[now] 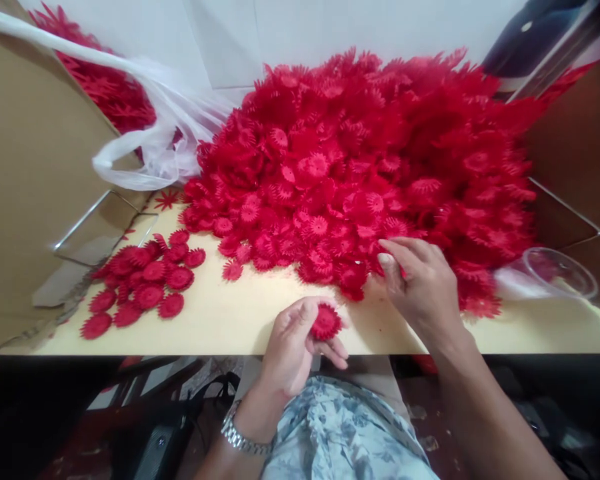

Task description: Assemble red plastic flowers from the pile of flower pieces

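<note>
You can read no text, label, brand, number or sign here: none on the cardboard panel (30, 153) at far left, the white plastic bag (167, 157) at upper left, or your watch band (240, 437) at lower left.

White plastic bag (173, 150), crumpled, upper left. Brown cardboard panel (30, 147), far left; bent metal wire (83, 220) beside it. Second bent wire (565, 205), right. Clear round plastic container (560, 273), right. Pale yellow tabletop (240, 320), spanning the middle.
</note>
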The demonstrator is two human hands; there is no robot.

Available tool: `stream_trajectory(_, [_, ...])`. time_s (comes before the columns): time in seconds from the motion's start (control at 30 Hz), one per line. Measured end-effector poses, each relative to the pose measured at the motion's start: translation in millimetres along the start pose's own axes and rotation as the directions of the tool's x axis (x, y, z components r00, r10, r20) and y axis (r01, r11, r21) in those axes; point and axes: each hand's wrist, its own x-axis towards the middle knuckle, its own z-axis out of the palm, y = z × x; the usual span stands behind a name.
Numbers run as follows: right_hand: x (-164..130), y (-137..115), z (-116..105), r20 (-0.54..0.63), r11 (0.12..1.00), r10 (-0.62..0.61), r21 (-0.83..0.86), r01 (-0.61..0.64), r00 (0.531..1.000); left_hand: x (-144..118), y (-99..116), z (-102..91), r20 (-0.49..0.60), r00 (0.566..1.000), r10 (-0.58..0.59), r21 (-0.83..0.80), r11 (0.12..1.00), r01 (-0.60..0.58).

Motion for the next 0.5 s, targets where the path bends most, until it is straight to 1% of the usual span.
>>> stream_trajectory(0.03, [0,1,0,-0.004,1.0,-0.015,-0.016,0.015,1.0,0,1,0.3,0.018,1.0,-0.007,-0.011,1.0,0.007])
stream_trajectory(0.1, [-1,-4,-2,-0.002,0.998,-0.019,0.059,0.019,1.0,0,2,0.7,0.005,1.0,-0.012,0.002,1.0,0.012])
stream_trajectory(0.17, [-3,-15,-8,0.064,0.971,-0.015,0.241,-0.001,0.998,1,0,0.5,-0.043,0.999,-0.001,0.044,0.999,0.003])
stream_trajectory(0.23, [-7,-29,-13,0.193,0.893,-0.037,0.447,-0.054,0.981,1,-2,0.0,-0.081,0.997,0.014,0.084,0.996,-0.007])
stream_trajectory(0.27, [-8,-35,-16,0.258,0.845,-0.057,0.528,-0.091,0.964,1,-3,-0.4,-0.09,0.996,0.019,0.104,0.995,-0.01])
stream_trajectory(0.33, [-10,-45,-19,0.373,0.758,-0.093,0.628,-0.178,0.923,1,-4,-1.3,-0.097,0.995,0.036,0.149,0.989,-0.021])
stream_trajectory(0.43, [-11,-54,-21,0.52,0.68,-0.124,0.665,-0.31,0.845,1,-6,-2.7,-0.116,0.992,0.059,0.233,0.972,-0.03])
stream_trajectory(0.5, [-11,-57,-21,0.593,0.651,-0.161,0.665,-0.367,0.789,1,-6,-3.7,-0.115,0.992,0.049,0.261,0.965,-0.018])
